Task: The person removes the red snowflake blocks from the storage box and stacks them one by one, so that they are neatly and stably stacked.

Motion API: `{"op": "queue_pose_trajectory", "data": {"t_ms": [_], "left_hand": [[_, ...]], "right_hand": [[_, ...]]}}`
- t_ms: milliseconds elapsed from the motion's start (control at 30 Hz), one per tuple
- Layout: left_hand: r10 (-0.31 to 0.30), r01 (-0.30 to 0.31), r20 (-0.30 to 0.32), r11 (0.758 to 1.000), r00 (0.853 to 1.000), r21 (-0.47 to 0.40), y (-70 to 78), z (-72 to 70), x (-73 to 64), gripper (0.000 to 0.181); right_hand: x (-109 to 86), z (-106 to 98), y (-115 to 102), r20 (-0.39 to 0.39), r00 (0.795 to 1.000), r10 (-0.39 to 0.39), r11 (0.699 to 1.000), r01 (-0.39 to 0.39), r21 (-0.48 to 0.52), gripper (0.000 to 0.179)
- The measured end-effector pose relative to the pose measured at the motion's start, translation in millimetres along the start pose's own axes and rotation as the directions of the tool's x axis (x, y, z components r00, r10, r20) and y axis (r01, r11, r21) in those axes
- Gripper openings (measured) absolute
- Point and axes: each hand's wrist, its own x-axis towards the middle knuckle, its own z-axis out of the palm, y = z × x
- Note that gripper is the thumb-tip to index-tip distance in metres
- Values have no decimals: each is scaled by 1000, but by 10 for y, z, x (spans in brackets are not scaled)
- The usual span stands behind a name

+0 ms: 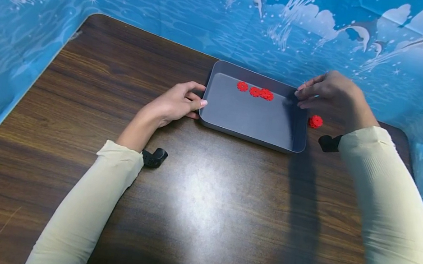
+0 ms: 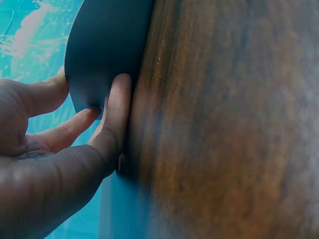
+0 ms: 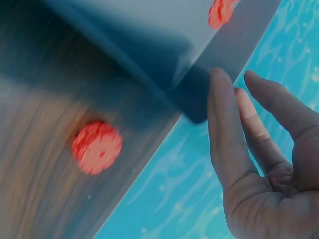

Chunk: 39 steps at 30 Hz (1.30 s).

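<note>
Nearest, the person's pale sleeves [image 1: 81, 208] reach forward over a dark wood-grain table [image 1: 250, 201], a black wrist device [image 1: 154, 157] showing at the left cuff. Beyond it the left hand [image 1: 174, 103] grips the left end of a shallow grey tray [image 1: 246, 116], thumb at the rim, other fingers against the outer wall. The tray sits near the table's far edge, its long side running across.

Just beyond the tray's near right corner, on the table beside the right wall, lies a small red stack [image 1: 315, 121] of notched discs. Inside, toward the back wall, rest flat red pieces — one alone [image 1: 242, 86], the others [image 1: 264, 94] touching or overlapping, so their count is hard to tell.

Farthest in reach, the right hand [image 1: 332, 91] is at the tray's back right corner, fingers loosely extended and holding no disc; whether a fingertip touches the wall cannot be told. The step seems to be steadying or shifting the tray. Done well, it would be held evenly at both ends and kept level — a tilt could slide the loose pieces — with the right wrist clear of the stack. Behind hangs a blue dolphin-print sheet [image 1: 172, 12].
</note>
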Motion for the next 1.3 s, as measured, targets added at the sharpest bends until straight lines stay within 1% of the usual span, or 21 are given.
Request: {"op": "queue_pose_trajectory", "data": {"t_ms": [133,233,300,367,467,600,700,800,933,1033,1200,1300], "left_hand": [[1,-1,0,1000,1000,-8,-9,7,9,60],[6,-6,3,1000,1000,-21,-13,18,20,61],[7,-7,7,1000,1000,-29,-14,24,27,61],[7,-7,8,999,1000,-34,-14,29,30,60],[7,-7,6,999,1000,-35,-12,36,31,60],[9,-9,3,999,1000,-33,-12,45,31,60],[8,-8,1,1000,1000,-30,-11,48,34,60],[9,-9,0,1000,1000,-25,-5,43,37,60],[9,-9,-1,1000,1000,-22,1,33,40,60],[10,-10,-2,1000,1000,-24,-1,26,44,60],[10,-10,-5,1000,1000,-19,-3,15,37,60],[8,-9,-9,1000,1000,-19,-8,7,32,60]], "right_hand": [[44,172,-107,-35,999,-4,1000,4,-9,27],[82,288,-180,-47,999,0,1000,0,-6,33],[108,359,-226,-57,998,9,999,-11,-30,35],[134,425,-269,-61,998,6,997,-10,-75,37],[174,509,-325,-50,999,-2,992,-4,-128,42],[234,595,-367,4,1000,-9,986,9,-165,48],[272,661,-374,17,1000,-12,977,16,-211,48],[293,729,-363,-25,999,-30,969,23,-244,45],[296,783,-347,-68,996,-59,967,40,-251,41],[301,800,-341,-77,995,-64,968,43,-248,40],[331,824,-337,-92,993,-71,955,41,-293,39],[346,837,-340,-84,994,-76,948,46,-315,40]]}}
